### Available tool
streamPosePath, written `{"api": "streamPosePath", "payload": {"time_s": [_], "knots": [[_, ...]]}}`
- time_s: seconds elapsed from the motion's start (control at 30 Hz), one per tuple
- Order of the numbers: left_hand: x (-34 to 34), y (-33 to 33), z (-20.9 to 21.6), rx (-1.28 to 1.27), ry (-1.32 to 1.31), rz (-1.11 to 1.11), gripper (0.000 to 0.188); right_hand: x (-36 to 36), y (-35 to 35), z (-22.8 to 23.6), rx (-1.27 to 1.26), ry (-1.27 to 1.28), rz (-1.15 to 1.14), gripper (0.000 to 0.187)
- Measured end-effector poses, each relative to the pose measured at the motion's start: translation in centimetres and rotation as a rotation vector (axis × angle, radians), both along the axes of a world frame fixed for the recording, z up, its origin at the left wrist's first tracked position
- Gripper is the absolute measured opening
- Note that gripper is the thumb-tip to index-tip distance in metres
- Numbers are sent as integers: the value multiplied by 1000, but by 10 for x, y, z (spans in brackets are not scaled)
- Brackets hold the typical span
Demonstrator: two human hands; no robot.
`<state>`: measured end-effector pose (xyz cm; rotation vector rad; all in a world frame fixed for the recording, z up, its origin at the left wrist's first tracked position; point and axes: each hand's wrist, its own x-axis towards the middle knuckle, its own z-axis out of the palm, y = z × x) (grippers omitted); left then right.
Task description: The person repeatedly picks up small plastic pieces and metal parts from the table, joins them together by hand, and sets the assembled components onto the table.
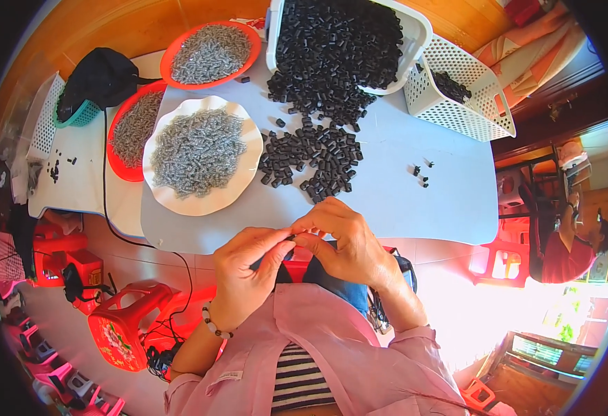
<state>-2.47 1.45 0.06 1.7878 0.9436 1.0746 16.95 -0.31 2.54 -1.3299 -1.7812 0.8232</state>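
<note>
My left hand (247, 262) and my right hand (345, 239) meet in front of my body at the table's near edge. Both have thumb and forefinger closed in a pinch, fingertips touching around a small dark part (290, 238), mostly hidden by the fingers. Just beyond them on the grey-blue tabletop (415, 208) lies a loose spread of short black plastic cylinders (324, 156). It runs back to a tipped white tub (422, 31) heaped with more of them. Left of the spread, a white wavy-rimmed plate (248, 163) carries a pile of small clear-silvery pieces (196, 152).
Two red plates (254, 52) of silvery pieces stand behind and beside the white one. A white perforated basket (487, 114) holds black parts; several small black pieces (422, 175) lie nearer. A cable (105, 173) hangs left, above red stools (116, 340). Another person (567, 253) sits far right.
</note>
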Motion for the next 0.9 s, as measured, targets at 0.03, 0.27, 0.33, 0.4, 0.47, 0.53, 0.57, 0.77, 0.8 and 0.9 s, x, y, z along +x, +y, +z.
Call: {"api": "streamPosePath", "payload": {"time_s": [0.03, 0.27, 0.33, 0.4, 0.47, 0.53, 0.57, 0.77, 0.8, 0.9], "knots": [[-3, 1, -3, -86, -48, 25, 20, -2, 4, -1, -23, 50, 6, 14], [-18, 0, -7, -418, -266, 80, 23, -19, 60, -3, 165, -119, -54, 16], [-22, 0, -5, -448, -278, 65, 23, -31, 80, -2, 243, -229, 3, 17], [-28, 1, -5, -427, -250, 43, 21, -43, 94, -4, 217, -241, 24, 19], [-32, 1, -7, -431, -258, 49, 21, -50, 105, -12, 239, -334, 31, 19], [-37, 0, -10, -438, -265, 62, 20, -55, 111, -13, 232, -331, 30, 19], [-40, 1, -12, -439, -267, 64, 20, -56, 113, -12, 237, -372, 17, 18], [-45, 2, -13, -490, -321, 59, 23, -60, 122, -18, 226, -401, 11, 11], [-44, 3, -12, -491, -342, 60, 23, -59, 123, -19, 228, -411, 5, 9], [-44, 3, -12, -475, -360, 69, 23, -58, 124, -23, 241, -410, -1, 6]]}}
